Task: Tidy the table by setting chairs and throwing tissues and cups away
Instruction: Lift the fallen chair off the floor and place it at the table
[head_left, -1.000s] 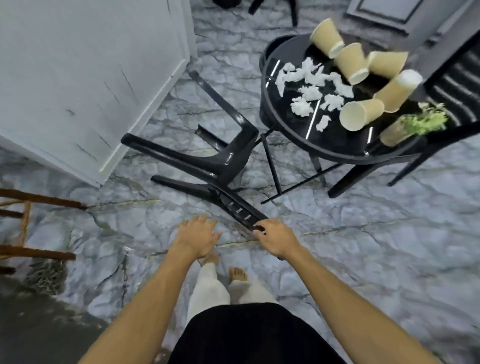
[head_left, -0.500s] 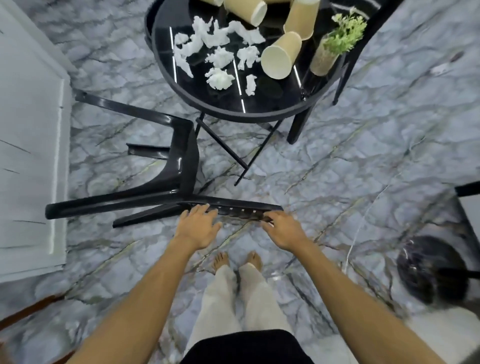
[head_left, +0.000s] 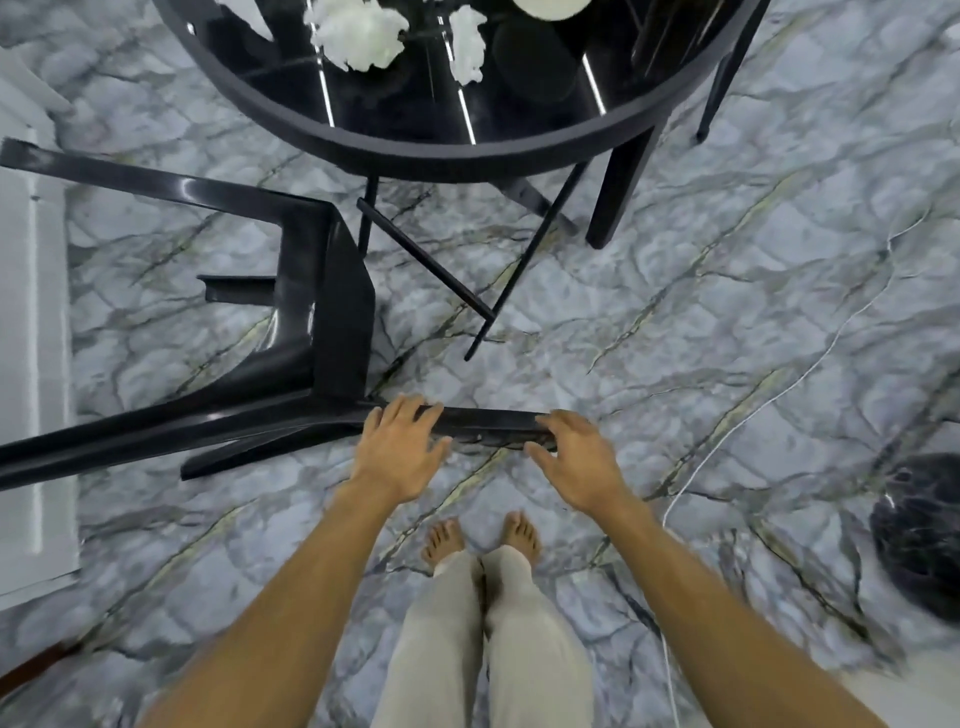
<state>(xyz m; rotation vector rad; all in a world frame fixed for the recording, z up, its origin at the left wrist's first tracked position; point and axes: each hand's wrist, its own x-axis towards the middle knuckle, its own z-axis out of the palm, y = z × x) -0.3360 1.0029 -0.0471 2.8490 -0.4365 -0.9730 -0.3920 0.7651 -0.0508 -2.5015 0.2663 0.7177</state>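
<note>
A black plastic chair (head_left: 317, 312) lies tipped over on the marble floor, its legs pointing left and its backrest toward me. My left hand (head_left: 397, 449) grips the backrest's top rail near the seat. My right hand (head_left: 576, 454) holds the rail's right end, fingers curled over it. Above, the round black glass table (head_left: 467, 156) carries crumpled white tissues (head_left: 358, 31) and the rim of a paper cup (head_left: 550, 4) at the frame's top edge.
A white door or panel (head_left: 31, 364) runs along the left. A dark round bin with a black liner (head_left: 919, 530) stands at the right. A white cable (head_left: 753, 415) trails over the floor. Another chair's leg (head_left: 719, 78) shows upper right. My bare feet (head_left: 480, 538) stand below the chair.
My view has dropped closer to the floor and the table has slid up out of frame. My left hand has gone from hovering to gripping the backrest; both hands now hold the rail.
</note>
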